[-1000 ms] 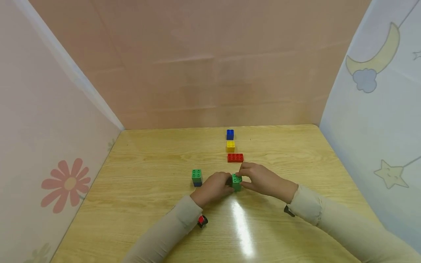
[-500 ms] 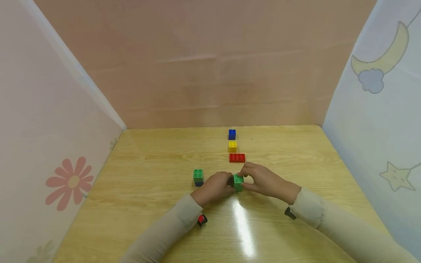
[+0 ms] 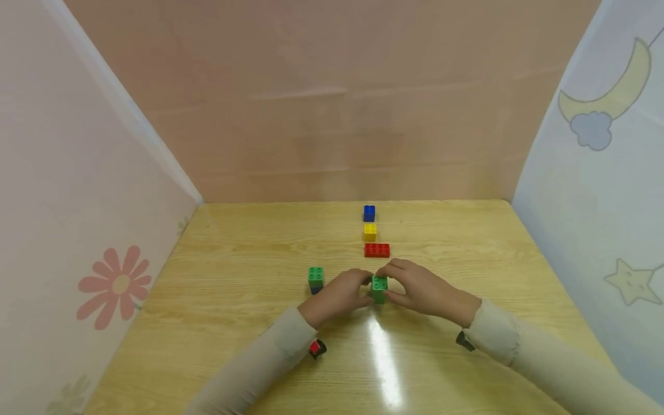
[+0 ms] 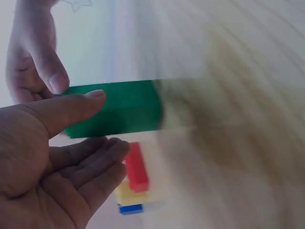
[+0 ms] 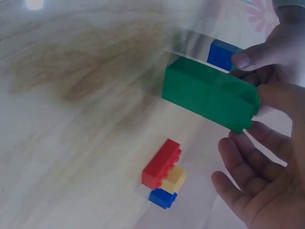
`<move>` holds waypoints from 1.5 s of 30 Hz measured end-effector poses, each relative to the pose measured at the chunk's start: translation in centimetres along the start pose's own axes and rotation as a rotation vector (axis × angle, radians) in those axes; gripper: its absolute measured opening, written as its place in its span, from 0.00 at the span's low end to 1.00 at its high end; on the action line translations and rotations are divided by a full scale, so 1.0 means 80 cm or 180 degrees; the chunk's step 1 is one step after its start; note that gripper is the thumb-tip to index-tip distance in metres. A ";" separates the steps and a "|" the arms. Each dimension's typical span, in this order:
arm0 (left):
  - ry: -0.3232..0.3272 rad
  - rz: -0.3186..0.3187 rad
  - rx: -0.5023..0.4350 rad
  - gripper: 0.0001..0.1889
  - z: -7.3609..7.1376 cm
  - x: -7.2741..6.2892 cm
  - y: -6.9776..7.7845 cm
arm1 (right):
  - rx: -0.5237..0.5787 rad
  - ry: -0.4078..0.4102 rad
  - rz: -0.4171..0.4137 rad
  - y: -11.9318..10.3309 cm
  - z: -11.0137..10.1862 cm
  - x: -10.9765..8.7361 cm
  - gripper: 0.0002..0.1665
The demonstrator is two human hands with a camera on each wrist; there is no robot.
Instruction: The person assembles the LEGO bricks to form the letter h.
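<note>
Two green bricks (image 3: 379, 295), stacked into a small tower, stand upright between the hands. My left hand (image 3: 338, 295) reaches in from the left, thumb and fingers on either side of the tower, pinching it loosely. From the right, my right hand (image 3: 427, 290) pinches its upper part with thumb and index fingertips near the studs. The right wrist view shows the long green side of the tower (image 5: 209, 93) and my right hand's other fingers spread away from it. In the left wrist view my left thumb overlaps the green side (image 4: 126, 107).
Left of the hands stands a green brick (image 3: 316, 274) on a blue one, partly behind my left wrist. Beyond the tower, a long red brick (image 3: 377, 250), a yellow brick (image 3: 370, 233) and a blue brick (image 3: 369, 213) line up toward the back of the wooden table (image 3: 249, 230).
The head view has shifted slightly, moving the scene a little to the right. Thumb and index of both hands are somewhat farther apart around the green tower. The other bricks have not moved.
</note>
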State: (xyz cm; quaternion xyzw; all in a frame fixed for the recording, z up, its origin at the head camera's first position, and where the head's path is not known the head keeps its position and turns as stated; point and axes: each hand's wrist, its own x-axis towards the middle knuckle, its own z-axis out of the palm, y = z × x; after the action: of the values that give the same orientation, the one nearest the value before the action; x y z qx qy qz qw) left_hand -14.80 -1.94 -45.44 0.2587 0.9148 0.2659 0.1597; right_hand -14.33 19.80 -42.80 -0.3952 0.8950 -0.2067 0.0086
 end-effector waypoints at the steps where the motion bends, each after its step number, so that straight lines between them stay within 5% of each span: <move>1: 0.0022 0.0022 0.0010 0.28 -0.003 -0.002 0.003 | -0.0018 -0.0005 0.0009 -0.001 -0.003 -0.001 0.23; 10: 0.0301 0.0054 0.0128 0.29 -0.046 -0.023 0.026 | -0.0025 0.0130 0.0273 -0.005 -0.030 0.000 0.28; 16: 0.0496 0.0115 0.0209 0.30 -0.076 -0.030 0.024 | 0.0076 0.0271 0.0293 0.013 -0.034 0.008 0.26; 28: 0.0879 0.0023 -0.0071 0.33 -0.106 -0.051 -0.026 | 0.0206 0.0510 0.0451 0.057 -0.018 0.037 0.24; 36: 0.0914 -0.0163 -0.0332 0.34 -0.102 -0.073 -0.069 | 0.0299 0.0395 0.0716 0.081 -0.005 0.046 0.29; 45: 0.0861 -0.0343 -0.0609 0.35 -0.094 -0.087 -0.094 | 0.0309 0.0247 0.0808 0.103 0.013 0.045 0.32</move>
State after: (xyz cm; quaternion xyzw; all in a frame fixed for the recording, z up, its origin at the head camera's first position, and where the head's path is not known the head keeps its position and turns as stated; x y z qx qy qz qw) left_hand -15.28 -14.30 -42.55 0.1547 0.9110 0.3752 0.0730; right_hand -22.39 21.84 -46.31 -0.2697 0.9264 -0.2621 0.0192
